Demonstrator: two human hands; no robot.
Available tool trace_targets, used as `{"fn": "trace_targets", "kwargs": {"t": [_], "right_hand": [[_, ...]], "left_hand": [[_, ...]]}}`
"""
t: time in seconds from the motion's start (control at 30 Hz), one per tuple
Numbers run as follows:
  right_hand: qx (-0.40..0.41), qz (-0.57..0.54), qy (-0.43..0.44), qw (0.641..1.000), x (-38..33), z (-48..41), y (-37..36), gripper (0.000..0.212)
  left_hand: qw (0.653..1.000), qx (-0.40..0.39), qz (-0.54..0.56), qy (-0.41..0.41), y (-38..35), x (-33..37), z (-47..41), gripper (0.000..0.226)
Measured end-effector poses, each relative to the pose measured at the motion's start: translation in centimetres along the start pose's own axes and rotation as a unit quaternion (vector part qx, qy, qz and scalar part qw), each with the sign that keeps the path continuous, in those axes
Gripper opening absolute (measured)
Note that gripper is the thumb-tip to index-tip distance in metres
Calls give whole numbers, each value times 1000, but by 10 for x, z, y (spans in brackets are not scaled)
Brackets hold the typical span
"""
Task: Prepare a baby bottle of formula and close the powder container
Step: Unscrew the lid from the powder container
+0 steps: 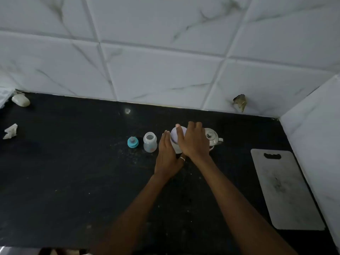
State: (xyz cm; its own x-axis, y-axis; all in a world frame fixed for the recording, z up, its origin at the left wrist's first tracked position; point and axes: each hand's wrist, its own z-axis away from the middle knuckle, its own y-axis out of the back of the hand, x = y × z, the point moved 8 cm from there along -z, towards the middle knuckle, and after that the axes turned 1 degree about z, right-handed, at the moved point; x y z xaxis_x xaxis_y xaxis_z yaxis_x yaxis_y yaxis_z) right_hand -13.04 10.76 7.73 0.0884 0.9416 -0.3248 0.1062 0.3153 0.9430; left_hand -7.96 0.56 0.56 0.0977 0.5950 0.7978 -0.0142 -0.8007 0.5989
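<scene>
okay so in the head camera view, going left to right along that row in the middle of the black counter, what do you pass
Teal bottle cap with teat → open baby bottle → left hand → powder container → right hand → small kettle → cutting board.

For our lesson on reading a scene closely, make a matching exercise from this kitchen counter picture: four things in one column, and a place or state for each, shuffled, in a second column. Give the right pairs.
Column 1
1. baby bottle
2. teat cap
3. powder container
4. cutting board

Column 2
A. lies flat at the counter's right end
B. between the left hand and right hand
C. stands open, without its top
D. blue-green, leftmost of the row

Pairs: 1-C, 2-D, 3-B, 4-A
</scene>
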Motion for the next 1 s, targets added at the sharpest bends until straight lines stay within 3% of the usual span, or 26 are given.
{"fn": "trace_targets", "kwargs": {"t": [0.13, 0.23, 0.47, 0.73, 0.83, 1.0], "right_hand": [[-47, 46, 0, 998, -3, -6, -11, 81], [-78, 69, -5, 995, -4, -12, -20, 89], [-110, 117, -16, 987, -8, -18, -32, 91], [-124, 155, 64, 978, -27, -19, -44, 57], [-130, 144, 57, 979, -22, -22, -48, 57], [-108, 109, 44, 987, -16, -21, -46, 60]], "left_hand": [[996, -15, 51, 69, -12, -17, -9, 107], [992, 2, 94, 83, -13, -26, -28, 90], [987, 51, 155, 5, -3, -19, -41, 49], [990, -26, 114, 74, -14, -39, -39, 70], [989, -9, 124, 82, -11, -40, -44, 58], [980, 34, 174, 94, -2, -43, -45, 58]]}}
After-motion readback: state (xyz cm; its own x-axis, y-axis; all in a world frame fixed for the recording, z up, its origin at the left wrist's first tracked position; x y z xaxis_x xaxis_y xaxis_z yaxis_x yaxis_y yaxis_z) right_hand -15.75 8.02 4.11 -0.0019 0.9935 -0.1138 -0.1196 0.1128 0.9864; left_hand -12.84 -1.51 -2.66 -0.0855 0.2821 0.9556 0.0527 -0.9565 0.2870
